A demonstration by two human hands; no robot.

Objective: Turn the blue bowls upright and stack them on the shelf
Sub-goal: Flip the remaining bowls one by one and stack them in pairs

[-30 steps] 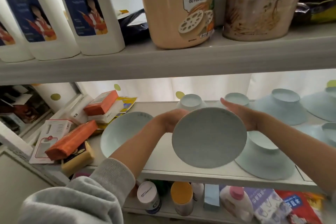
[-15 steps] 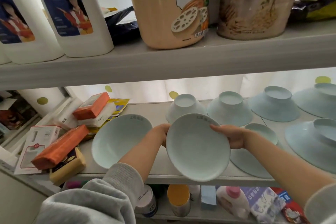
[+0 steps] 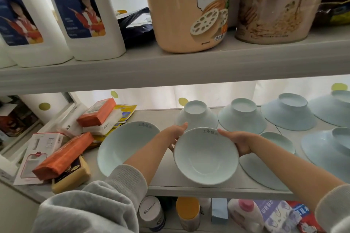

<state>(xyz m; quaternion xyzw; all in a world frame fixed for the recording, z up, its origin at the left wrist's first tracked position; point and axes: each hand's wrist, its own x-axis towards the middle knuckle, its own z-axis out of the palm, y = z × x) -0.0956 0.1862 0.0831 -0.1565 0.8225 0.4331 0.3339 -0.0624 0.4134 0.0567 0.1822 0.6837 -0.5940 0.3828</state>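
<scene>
I hold a pale blue bowl (image 3: 205,156) above the front of the middle shelf (image 3: 166,181), its opening turned up toward me. My left hand (image 3: 177,134) grips its left rim and my right hand (image 3: 239,141) its right rim. Another upright blue bowl (image 3: 121,143) rests on the shelf to the left, partly behind my left forearm. Several blue bowls lie upside down: two at the back (image 3: 196,114) (image 3: 242,115), a wider one (image 3: 288,111) further right, one (image 3: 274,159) under my right arm, and more at the right edge (image 3: 329,149).
Orange packets and boxes (image 3: 63,155) crowd the shelf's left end. The upper shelf (image 3: 170,66) close overhead carries white bottles (image 3: 83,13) and large tubs (image 3: 189,9). Bottles and jars (image 3: 187,212) stand on the shelf below.
Both hands have tilted the held bowl from its underside facing me to its opening facing up, and brought it slightly lower and nearer the shelf front.
</scene>
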